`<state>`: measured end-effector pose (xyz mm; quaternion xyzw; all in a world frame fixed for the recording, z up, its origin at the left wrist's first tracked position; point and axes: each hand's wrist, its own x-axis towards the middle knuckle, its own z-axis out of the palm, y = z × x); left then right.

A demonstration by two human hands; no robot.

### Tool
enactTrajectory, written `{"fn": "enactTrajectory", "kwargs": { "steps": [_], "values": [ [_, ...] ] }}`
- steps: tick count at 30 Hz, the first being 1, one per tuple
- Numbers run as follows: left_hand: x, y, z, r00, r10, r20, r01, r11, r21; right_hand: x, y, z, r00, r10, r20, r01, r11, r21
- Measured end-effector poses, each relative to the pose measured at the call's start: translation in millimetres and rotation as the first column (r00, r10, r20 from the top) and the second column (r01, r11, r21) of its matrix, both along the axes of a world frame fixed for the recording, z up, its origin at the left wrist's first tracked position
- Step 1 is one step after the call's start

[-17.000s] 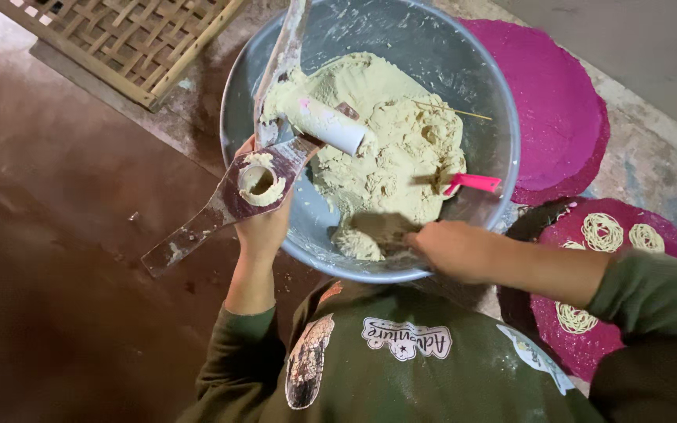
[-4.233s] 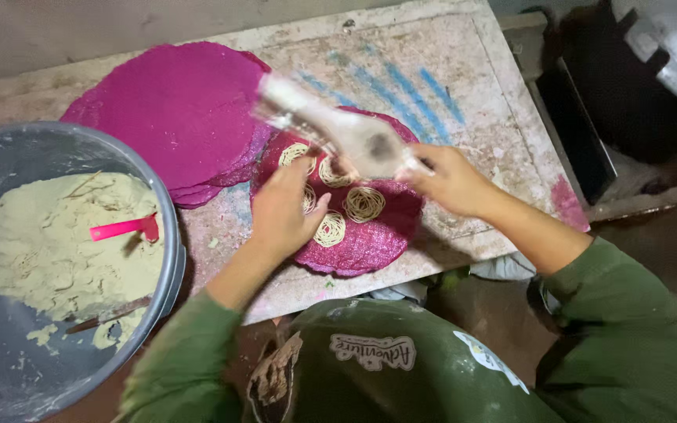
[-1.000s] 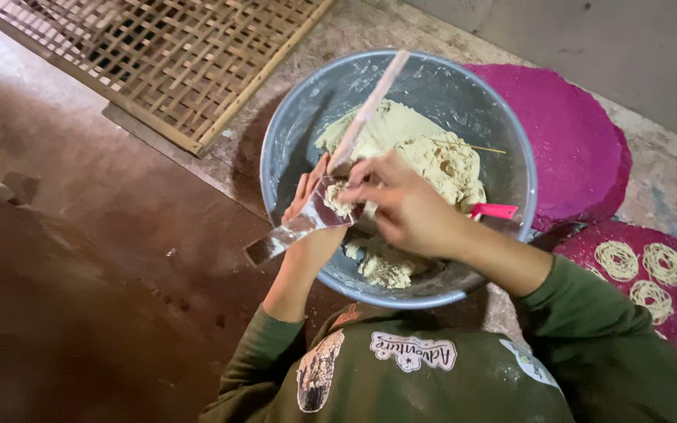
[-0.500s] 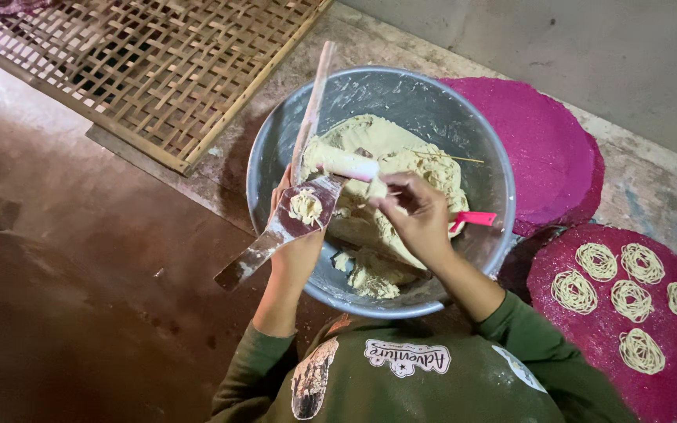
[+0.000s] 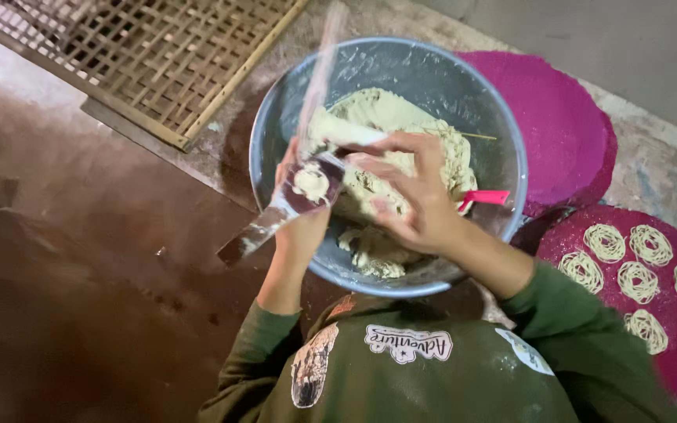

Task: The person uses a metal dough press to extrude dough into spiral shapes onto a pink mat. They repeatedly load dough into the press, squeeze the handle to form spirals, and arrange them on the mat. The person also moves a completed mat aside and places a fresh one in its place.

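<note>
Dough soft and sticky, so my left hand grips the press at its stiff barrel while my right hand stays loose, fingers packing.

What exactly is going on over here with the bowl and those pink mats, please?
A person holds a dough press over the large metal bowl with the left hand, while the right hand packs pale dough into it. A pink scraper lies in the bowl. Beside it, a pink mat carries several noodle coils.
</note>
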<state>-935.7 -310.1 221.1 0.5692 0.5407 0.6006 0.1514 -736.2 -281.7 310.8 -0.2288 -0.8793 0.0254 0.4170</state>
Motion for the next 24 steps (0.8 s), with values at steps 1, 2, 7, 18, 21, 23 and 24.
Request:
{"fn": "enactTrajectory", "kwargs": {
  "steps": [1, 2, 7, 18, 21, 23, 24],
  "values": [
    [0, 0, 1, 0.97, -0.033, 0.242, 0.031, 0.999, 0.012, 11, 1, -10, 0.995, -0.028, 0.092, 0.042, 0.987, -0.155],
    [-1, -1, 2, 0.968, -0.051, 0.245, 0.044, 0.998, 0.034, 19, 3, -25, 0.981, -0.037, 0.189, 0.094, 0.949, -0.3],
    [-4, -5, 14, 0.989, -0.036, 0.142, 0.029, 0.998, 0.05, 9, 23, -129, 0.289, 0.251, 0.924, 0.354, 0.869, -0.346],
    [-4, -4, 14, 0.985, -0.057, 0.161, 0.05, 0.998, 0.044, 4, 45, -104, 0.351, 0.203, 0.914, 0.232, 0.927, -0.295],
    [-5, -4, 12, 0.963, -0.091, 0.253, 0.079, 0.995, 0.054, -20, 51, -98, 0.38, 0.188, 0.906, 0.24, 0.926, -0.293],
    [-6, -4, 12, 0.937, -0.111, 0.331, 0.108, 0.994, 0.029, -43, 51, -101, 0.429, 0.156, 0.89, 0.211, 0.94, -0.266],
    [-6, -4, 11, 0.923, -0.12, 0.366, 0.125, 0.992, 0.011, -55, 51, -102, 0.444, 0.136, 0.886, 0.173, 0.957, -0.233]
  ]
}}
